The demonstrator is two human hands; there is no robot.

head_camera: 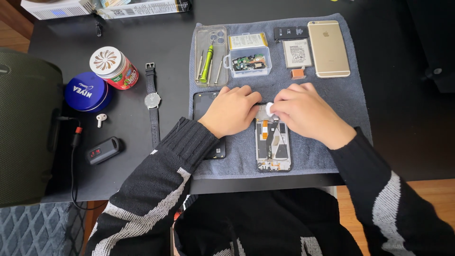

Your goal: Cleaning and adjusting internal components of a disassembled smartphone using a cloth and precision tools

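**Hands at the top of an opened phone**

While both hands work at its top end, the opened phone point(272, 144) lies near the front edge of the grey towel point(353, 102), which covers the right half of the black desk point(166, 28). The right hand point(303, 113) pinches a small white piece point(269, 109) between its fingertips, curled narrow around it. The left hand point(233, 110) lies half closed, knuckles up, beside it; whether it grips anything cannot be told. Judging by this, the step in hand is cleaning or lifting something at the phone's upper edge. A next move would call for a light, steady touch, since the orange ribbon strip inside looks delicate.

Along the towel's far edge sit a clear case holding screwdrivers point(207, 64), a clear parts box point(250, 60), a loose battery point(297, 52) and a gold phone point(328, 48). Toward the desk's left edge lie a wristwatch point(152, 100), a blue tin point(86, 91) and one earbud point(100, 119).

The hands hide the phone's top end. The left wrist covers most of a dark screen panel point(204, 102). What the white piece is stays unclear.
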